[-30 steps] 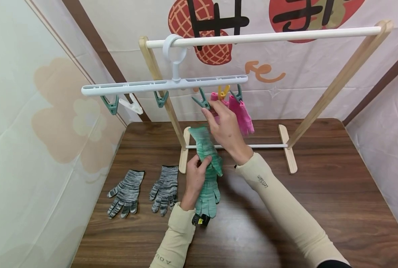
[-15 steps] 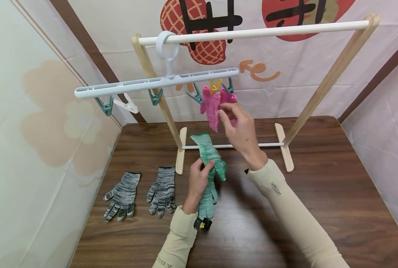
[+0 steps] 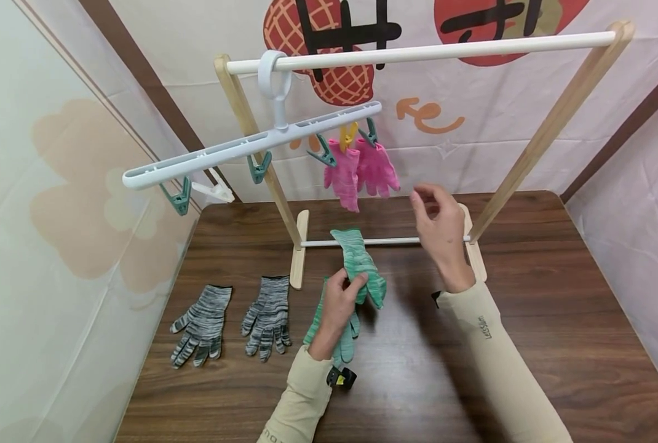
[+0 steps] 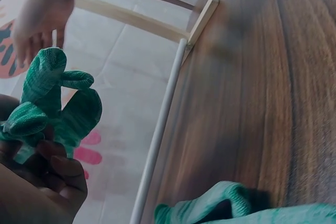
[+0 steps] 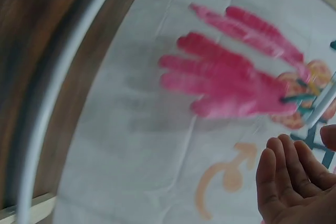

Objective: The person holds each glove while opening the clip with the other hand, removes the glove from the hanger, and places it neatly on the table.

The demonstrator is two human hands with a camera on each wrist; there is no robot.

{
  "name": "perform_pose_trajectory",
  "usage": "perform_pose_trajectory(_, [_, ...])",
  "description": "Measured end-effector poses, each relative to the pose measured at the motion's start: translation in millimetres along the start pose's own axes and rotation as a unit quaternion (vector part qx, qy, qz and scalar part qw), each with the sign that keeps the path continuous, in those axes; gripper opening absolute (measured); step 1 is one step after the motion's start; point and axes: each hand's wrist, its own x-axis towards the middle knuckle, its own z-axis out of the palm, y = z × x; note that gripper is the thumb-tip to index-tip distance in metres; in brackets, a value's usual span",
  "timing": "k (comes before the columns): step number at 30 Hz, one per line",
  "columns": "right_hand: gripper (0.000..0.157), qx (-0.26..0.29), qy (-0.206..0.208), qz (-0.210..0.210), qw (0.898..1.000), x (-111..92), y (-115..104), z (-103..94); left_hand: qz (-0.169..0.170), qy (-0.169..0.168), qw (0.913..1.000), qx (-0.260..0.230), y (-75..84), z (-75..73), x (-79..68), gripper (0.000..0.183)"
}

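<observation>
My left hand (image 3: 337, 307) pinches a green streaked glove (image 3: 358, 255) above the table. Its cuff points away from me, and the finger end flops to the right. Partly under that hand, a second green glove (image 3: 344, 349) lies on the wood. To the right of the rack's middle, my right hand (image 3: 441, 231) hovers with loosely bent fingers and holds nothing. Two pink gloves hang from the light grey clip hanger (image 3: 207, 161): one pink glove (image 3: 344, 178) by a yellow clip (image 3: 348, 135), the other (image 5: 231, 85) by a dark green clip (image 3: 369, 133).
Several clips, such as a white clip (image 3: 216, 187) and a green clip (image 3: 323, 152), hang along the hanger. A wooden rack with a white top bar (image 3: 445, 54) carries it. Two grey striped gloves (image 3: 204, 326) lie at the table's left.
My right hand has moved from beside a green clip, past the pink gloves, to the right. The hanger has turned, its left end coming nearer. My left hand has shifted slightly right with the green glove.
</observation>
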Motion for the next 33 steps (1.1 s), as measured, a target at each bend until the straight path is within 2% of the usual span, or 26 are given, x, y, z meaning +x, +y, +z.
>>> perform_pose_trajectory(11, [0.023,-0.024,0.066,0.046,0.996,-6,40,-39.2,-0.008,-0.037,0.9992,0.015,-4.9,7.3,-7.6,0.024])
perform_pose_trajectory(21, [0.029,-0.064,0.098,0.086,0.989,-14,63,-68.3,-0.017,-0.051,0.998,0.034,-10.3,14.0,-12.9,0.035])
perform_pose_trajectory(28, [0.031,-0.1,0.127,0.125,0.979,-17,76,-85.1,-0.04,-0.076,0.9955,0.039,-14.1,18.6,-14.7,0.026])
perform_pose_trajectory(33, [0.033,-0.126,0.131,0.135,0.974,-17,87,-90.5,-0.065,-0.098,0.9923,0.039,-18.6,21.9,-18.1,0.03])
